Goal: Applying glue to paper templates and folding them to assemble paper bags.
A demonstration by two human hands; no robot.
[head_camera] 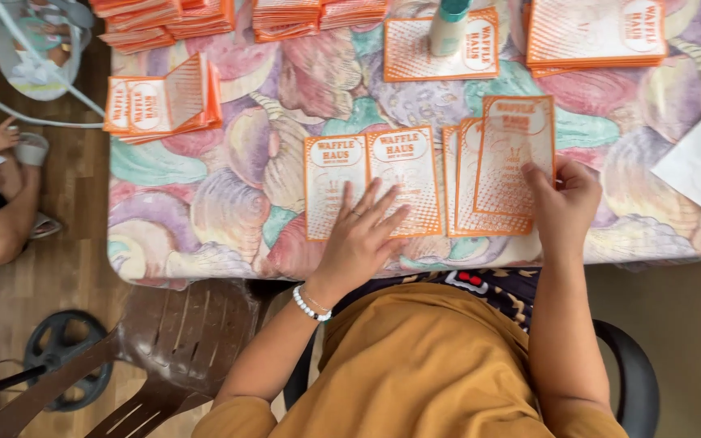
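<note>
While left hand [360,235] lies flat, grip apart, on folded card [372,180] | right hand [563,203] grip pinches thin paper card [516,154]

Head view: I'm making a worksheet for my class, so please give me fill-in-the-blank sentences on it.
1. The left hand lies flat on an open ____ leaflet.
2. The right hand holds a card by its ____ edge.
3. The left wrist wears a ____ bead bracelet.
Missing: orange; right; white
</note>
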